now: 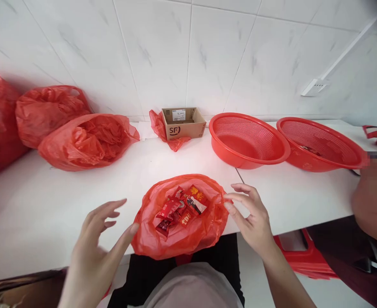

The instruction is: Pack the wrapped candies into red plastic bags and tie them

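Observation:
An opened red plastic bag [152, 192] sits at the front edge of the white table, its mouth spread wide. Inside it lie several small red candy-like packets [170, 208], one with a white and black patch. My left hand [95, 244] is beside the bag's left rim, fingers apart, holding nothing; the thumb is near or against the rim. At the right rim, the thumb and index finger of my right hand [250, 214] pinch the plastic edge, while the other fingers are loosely bent.
Behind the bag stands a small cardboard box [188, 130] over red plastic. Two red perforated baskets [249, 160] [319, 164] stand at right, packets in the farther one. Filled red bags [88, 141] line the left. Another person's arm [371, 192] reaches in at right, above a red stool [307, 256].

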A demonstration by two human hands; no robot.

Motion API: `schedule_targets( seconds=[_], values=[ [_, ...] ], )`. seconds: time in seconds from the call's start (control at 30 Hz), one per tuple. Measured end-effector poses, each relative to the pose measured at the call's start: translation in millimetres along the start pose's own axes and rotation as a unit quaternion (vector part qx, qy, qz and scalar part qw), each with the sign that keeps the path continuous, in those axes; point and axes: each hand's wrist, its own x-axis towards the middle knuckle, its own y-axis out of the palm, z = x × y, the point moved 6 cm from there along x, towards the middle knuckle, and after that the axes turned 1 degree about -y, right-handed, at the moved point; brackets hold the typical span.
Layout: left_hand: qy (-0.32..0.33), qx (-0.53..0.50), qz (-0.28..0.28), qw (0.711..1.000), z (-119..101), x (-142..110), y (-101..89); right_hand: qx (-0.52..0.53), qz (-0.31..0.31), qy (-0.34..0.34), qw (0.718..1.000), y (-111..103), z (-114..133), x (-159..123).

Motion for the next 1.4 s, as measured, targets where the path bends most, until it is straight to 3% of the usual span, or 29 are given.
schedule_targets(
  seconds=[0.13,0.2,0.33,0.43,0.5,0.57,0.63,0.73,0.83,0.9,0.97,1.07,1.17,1.23,1.3,1.4],
  values=[
    [-0.106,-0.019,0.141,0.984,22.3,4.9,43.3,-0.148,0.148,-0.061,0.976,27.3,-9.7,-4.1],
    [-0.134,-0.023,0.19,0.972,25.6,-0.7,52.1,-0.215,0.211,-0.057,0.952,38.8,-24.4,-3.1],
    [-0.135,-0.053,0.157,0.977,17.8,3.5,37.6,-0.266,0.287,-0.044,0.919,36.5,-38.4,13.2],
    [-0.111,-0.111,0.083,0.984,-0.8,27.0,16.4,-0.182,0.246,-0.029,0.952,8.1,-23.3,50.4],
    [-0.1,-0.184,0.033,0.977,-20.1,49.2,3.8,-0.062,0.16,-0.028,0.985,-19.1,-2.4,84.3],
    [-0.076,-0.303,0.022,0.95,-46.8,73.0,-3.2,0.032,0.056,-0.037,0.997,-45.4,19.1,116.9],
    [-0.026,-0.413,0.028,0.91,-77.5,94.4,-9.6,0.09,-0.008,-0.028,0.996,-60.6,34.6,142.9],
    [0.029,-0.473,0.026,0.88,-110.3,115.0,-21.9,0.151,0.032,0.002,0.988,-57.6,46.1,169.2],
    [0.073,-0.384,0.005,0.92,-122.8,123.6,-36.9,0.189,0.03,0.007,0.982,-59.6,49.4,185.1],
    [0.086,-0.235,-0.042,0.967,-122.7,127.3,-50.4,0.206,0.011,0.022,0.978,-65.4,47.4,194.0],
    [0.055,-0.056,-0.057,0.995,-118.9,132.9,-60.4,0.206,0.033,0.051,0.977,-67.1,44.7,202.4],
    [-0.003,0.137,0.01,0.991,-114.2,142.1,-67.0,0.209,0.036,0.069,0.975,-71.0,43.9,213.3],
    [-0.004,0.2,0.07,0.977,-119.4,146.4,-68.2,0.226,0.033,0.072,0.971,-68.3,44.8,219.4],
    [0.009,0.087,0.15,0.985,-126.4,144.9,-57.3,0.242,0.038,0.084,0.966,-61.0,42.6,221.0],
    [0.028,-0.112,0.216,0.97,-137.7,141.5,-43.3,0.278,0.028,0.101,0.955,-53.4,37.7,221.7],
    [0.057,-0.336,0.201,0.918,-150.7,141.3,-30.1,0.319,0.025,0.132,0.938,-40.7,31.6,220.9]
  ],
)
